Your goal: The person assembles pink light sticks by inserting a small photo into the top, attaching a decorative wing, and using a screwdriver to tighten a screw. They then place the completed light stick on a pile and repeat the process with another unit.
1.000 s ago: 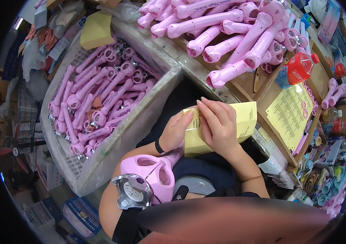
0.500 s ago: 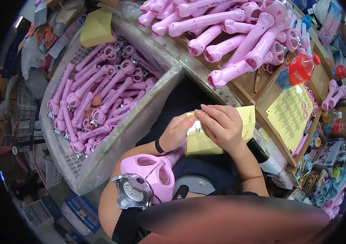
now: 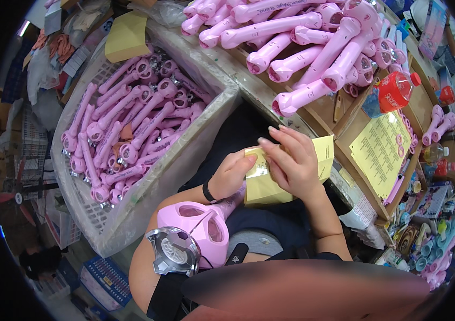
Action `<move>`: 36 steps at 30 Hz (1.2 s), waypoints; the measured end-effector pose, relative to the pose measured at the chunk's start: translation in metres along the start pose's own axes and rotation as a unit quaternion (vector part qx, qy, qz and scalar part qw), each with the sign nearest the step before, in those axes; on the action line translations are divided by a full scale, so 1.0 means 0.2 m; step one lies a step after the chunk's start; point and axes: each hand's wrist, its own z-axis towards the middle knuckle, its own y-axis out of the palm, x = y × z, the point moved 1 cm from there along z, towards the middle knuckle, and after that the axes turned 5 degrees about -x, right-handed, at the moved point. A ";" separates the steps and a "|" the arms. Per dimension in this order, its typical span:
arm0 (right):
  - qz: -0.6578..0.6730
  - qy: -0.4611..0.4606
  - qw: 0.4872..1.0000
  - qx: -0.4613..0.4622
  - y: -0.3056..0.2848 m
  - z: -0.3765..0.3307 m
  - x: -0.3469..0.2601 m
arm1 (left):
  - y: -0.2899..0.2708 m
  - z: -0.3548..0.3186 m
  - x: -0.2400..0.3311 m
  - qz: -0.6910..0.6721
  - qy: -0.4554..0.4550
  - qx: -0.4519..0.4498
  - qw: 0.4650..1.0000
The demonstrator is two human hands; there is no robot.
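Observation:
Both of my hands are on a pale yellow sheet of paper [image 3: 270, 187] held over my lap. My left hand [image 3: 231, 174] pinches its left edge, and my right hand [image 3: 293, 163] lies over its middle with the fingers spread. Below my hands, a pink toy wand [image 3: 198, 231] with a heart-shaped head and a silver disc rests on my lap, its handle running under the sheet. A black band is on my left wrist.
A white crate [image 3: 131, 214] lined with plastic holds several pink wands at my left. More pink wands [image 3: 313, 53] are piled on the wooden table ahead. A red bottle [image 3: 395, 90] and a yellow printed sheet [image 3: 381, 151] lie at the right.
The yellow sheet has sunk slightly and my right hand has shifted across it; my left hand has moved up to its left edge. The wand on my lap has stayed put.

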 end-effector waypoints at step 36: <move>-0.094 0.064 0.990 0.077 0.06 -0.06 -0.05 | 0.01 -0.01 0.00 0.039 0.000 0.024 0.999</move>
